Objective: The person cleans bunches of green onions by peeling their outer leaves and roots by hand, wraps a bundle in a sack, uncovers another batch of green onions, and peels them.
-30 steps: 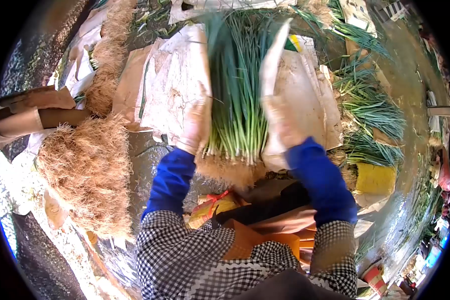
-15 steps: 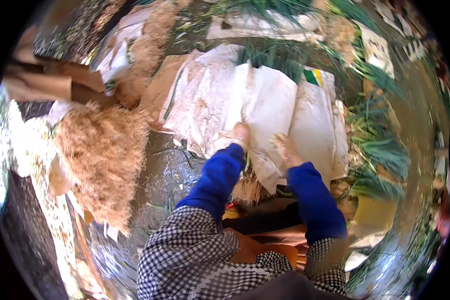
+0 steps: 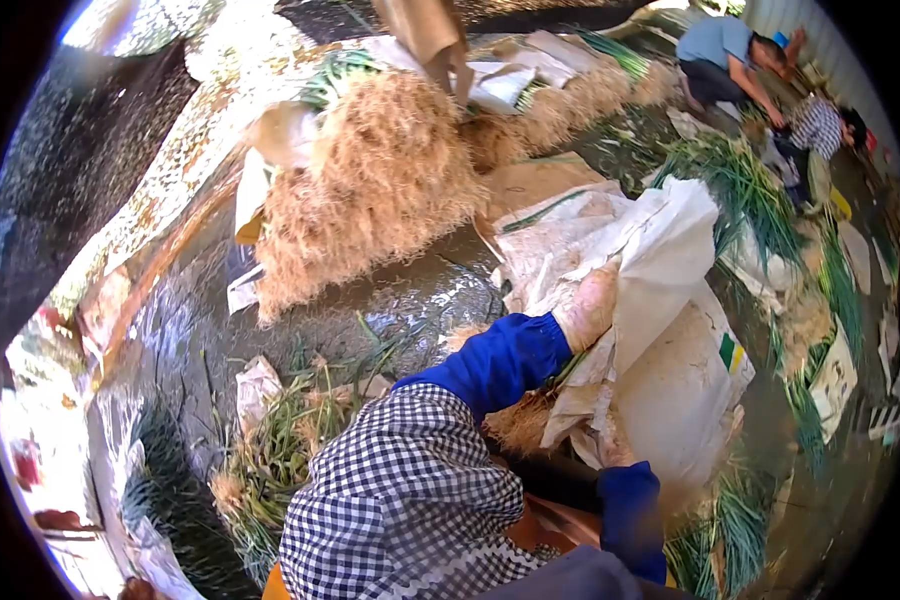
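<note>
My left hand (image 3: 590, 305) is closed round a fold of a white woven sack sheet (image 3: 662, 265). The sheet is lifted and creased, its upper part standing up beyond the hand. Nearer my body, my right hand (image 3: 615, 445) is closed at the sheet's near edge, its fingers partly covered. Below the sheet, between my arms, fibrous tan roots (image 3: 525, 422) stick out. More white sheeting, dirt-stained (image 3: 675, 380), lies flat underneath and to the right, with a green and yellow mark at its edge.
A big heap of root-ended bundles (image 3: 390, 180) stands to the left on wet ground (image 3: 390, 300). Loose green stalks (image 3: 280, 450) lie nearer me, and green-leaved bundles (image 3: 740, 190) farther right. Two co-workers (image 3: 715, 45) bend over at the upper right.
The view has swung left. My left hand has lifted and folded up the white sack sheet, which lay flatter before. My right hand has shifted nearer my body, partly behind the sheet.
</note>
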`<state>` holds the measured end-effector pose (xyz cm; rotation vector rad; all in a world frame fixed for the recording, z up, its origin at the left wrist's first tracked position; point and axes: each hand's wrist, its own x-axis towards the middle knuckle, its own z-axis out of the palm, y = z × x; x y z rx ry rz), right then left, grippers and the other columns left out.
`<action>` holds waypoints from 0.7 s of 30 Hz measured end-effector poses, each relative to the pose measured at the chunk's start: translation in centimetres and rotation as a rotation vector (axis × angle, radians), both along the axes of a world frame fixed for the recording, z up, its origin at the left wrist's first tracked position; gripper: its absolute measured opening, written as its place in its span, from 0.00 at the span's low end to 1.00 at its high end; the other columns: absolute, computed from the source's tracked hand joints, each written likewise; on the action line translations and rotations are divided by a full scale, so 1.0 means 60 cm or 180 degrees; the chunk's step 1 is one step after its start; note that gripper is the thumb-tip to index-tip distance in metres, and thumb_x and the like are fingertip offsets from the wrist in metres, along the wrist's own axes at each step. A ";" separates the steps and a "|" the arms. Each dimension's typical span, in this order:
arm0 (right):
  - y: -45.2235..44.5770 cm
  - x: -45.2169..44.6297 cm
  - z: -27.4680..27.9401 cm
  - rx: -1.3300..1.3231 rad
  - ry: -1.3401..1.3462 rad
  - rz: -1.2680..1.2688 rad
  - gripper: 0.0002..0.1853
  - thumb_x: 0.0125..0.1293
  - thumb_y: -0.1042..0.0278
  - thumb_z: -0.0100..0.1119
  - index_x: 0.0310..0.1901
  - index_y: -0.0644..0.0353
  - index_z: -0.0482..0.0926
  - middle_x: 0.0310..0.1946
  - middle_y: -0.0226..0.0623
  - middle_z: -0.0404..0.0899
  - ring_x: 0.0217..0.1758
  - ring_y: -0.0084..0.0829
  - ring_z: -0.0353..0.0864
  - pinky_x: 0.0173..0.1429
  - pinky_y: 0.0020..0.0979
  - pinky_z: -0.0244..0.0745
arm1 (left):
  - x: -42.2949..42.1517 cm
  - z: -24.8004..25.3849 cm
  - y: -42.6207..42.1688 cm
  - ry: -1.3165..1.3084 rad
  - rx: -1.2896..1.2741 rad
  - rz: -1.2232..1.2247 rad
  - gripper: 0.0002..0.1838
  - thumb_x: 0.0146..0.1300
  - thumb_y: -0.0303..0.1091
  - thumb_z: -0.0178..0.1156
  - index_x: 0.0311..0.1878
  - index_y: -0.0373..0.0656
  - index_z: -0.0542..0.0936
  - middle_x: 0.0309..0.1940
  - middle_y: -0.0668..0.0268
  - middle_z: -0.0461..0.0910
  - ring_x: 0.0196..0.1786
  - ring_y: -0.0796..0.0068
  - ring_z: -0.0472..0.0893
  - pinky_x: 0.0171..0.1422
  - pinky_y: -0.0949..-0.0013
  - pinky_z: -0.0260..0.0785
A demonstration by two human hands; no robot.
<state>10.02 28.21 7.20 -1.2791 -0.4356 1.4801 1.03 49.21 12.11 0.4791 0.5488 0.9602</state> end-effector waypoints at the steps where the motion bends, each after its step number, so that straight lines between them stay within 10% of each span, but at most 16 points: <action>1: 0.004 -0.023 0.018 0.0096 -0.0075 0.0147 0.34 0.66 0.54 0.49 0.67 0.59 0.48 0.52 0.36 0.68 0.51 0.29 0.70 0.54 0.28 0.67 | -0.050 0.081 -0.015 -0.0682 0.0033 -0.0043 0.20 0.61 0.36 0.51 0.55 0.37 0.70 0.49 0.55 0.75 0.51 0.65 0.74 0.57 0.72 0.63; 4: 0.020 -0.102 0.066 0.0360 -0.0255 0.0651 0.36 0.66 0.55 0.49 0.68 0.60 0.45 0.53 0.36 0.67 0.52 0.28 0.69 0.55 0.28 0.66 | -0.196 0.192 -0.065 0.1611 0.2456 0.1141 0.24 0.56 0.33 0.57 0.56 0.38 0.68 0.48 0.54 0.75 0.51 0.66 0.75 0.56 0.69 0.66; 10: 0.047 -0.236 0.136 0.1331 -0.0920 0.2078 0.36 0.66 0.61 0.49 0.69 0.60 0.43 0.58 0.40 0.63 0.56 0.31 0.66 0.59 0.27 0.62 | -0.440 0.176 -0.076 0.1786 0.2448 0.2483 0.21 0.57 0.31 0.55 0.55 0.38 0.69 0.42 0.57 0.77 0.44 0.66 0.77 0.50 0.68 0.69; 13: 0.081 -0.273 0.208 0.1296 -0.1851 0.2670 0.30 0.65 0.64 0.50 0.64 0.67 0.54 0.60 0.50 0.62 0.63 0.37 0.62 0.66 0.31 0.55 | -0.578 0.250 -0.173 0.4703 0.3226 0.3616 0.16 0.64 0.34 0.50 0.54 0.39 0.71 0.41 0.61 0.77 0.41 0.74 0.77 0.42 0.72 0.71; 16: 0.113 -0.214 0.279 0.1539 -0.3893 0.2643 0.24 0.65 0.63 0.48 0.60 0.67 0.62 0.58 0.50 0.65 0.62 0.42 0.63 0.65 0.33 0.57 | -0.694 0.299 -0.194 -0.0183 0.1499 0.2952 0.18 0.67 0.38 0.46 0.56 0.41 0.71 0.50 0.63 0.75 0.51 0.72 0.74 0.54 0.72 0.67; 21: 0.215 -0.104 0.241 0.1521 -0.3610 0.1827 0.21 0.66 0.62 0.46 0.56 0.67 0.67 0.55 0.49 0.69 0.60 0.37 0.66 0.63 0.30 0.58 | -0.833 0.306 -0.289 0.0185 0.1306 0.3823 0.20 0.67 0.37 0.41 0.58 0.39 0.69 0.54 0.60 0.73 0.54 0.66 0.73 0.60 0.66 0.64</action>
